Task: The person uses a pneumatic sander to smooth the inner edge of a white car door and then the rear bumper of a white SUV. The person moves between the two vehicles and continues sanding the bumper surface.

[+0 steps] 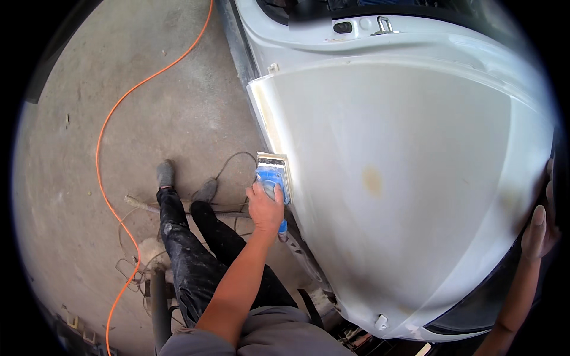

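My left hand point(265, 209) is closed around a blue power sander point(273, 177). The sander's flat pad stands on edge against the left border of a white car body panel point(439, 148), which has a grey coat over its middle. A thin tan strip point(268, 113) runs along that border, just beyond the sander. Near the middle of the panel is a yellowish patch point(372, 181). At the far right, my right hand point(541, 232) rests by the panel's opposite edge, thumb and fingers stretched out; part of it falls into the dark rim of the picture.
An orange hose point(102, 155) curves across the concrete floor point(65, 172) on the left. A dark thick hose point(159, 302) and tangled thin cables lie by my legs point(184, 255). A metal catch loop point(385, 25) sits on the car's far edge.
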The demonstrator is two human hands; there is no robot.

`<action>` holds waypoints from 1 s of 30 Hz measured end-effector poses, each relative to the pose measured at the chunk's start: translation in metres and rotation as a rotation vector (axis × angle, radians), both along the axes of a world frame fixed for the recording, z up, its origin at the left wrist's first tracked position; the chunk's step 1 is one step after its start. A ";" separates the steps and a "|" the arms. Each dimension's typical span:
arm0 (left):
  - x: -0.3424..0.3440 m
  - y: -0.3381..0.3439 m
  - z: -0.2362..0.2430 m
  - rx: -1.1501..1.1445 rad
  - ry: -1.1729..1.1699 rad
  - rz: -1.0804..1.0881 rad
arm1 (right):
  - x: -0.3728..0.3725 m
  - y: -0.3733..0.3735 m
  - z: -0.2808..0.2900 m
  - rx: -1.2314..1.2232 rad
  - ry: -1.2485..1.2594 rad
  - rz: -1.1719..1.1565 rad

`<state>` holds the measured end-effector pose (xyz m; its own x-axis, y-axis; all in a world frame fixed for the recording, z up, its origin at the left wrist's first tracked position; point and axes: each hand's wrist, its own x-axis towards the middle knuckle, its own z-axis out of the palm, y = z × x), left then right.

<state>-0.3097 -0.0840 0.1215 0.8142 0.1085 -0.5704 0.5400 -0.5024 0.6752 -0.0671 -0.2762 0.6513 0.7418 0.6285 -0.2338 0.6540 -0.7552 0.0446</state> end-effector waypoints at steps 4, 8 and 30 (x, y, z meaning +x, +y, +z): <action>-0.061 -0.008 0.011 -0.078 0.065 0.010 | -0.002 0.001 0.006 0.001 0.001 0.029; -0.035 -0.001 0.005 -0.045 -0.022 -0.019 | -0.006 -0.006 0.004 0.028 -0.007 0.041; 0.193 0.186 -0.005 -0.061 -0.172 0.486 | -0.017 0.038 -0.012 0.132 -0.338 -0.165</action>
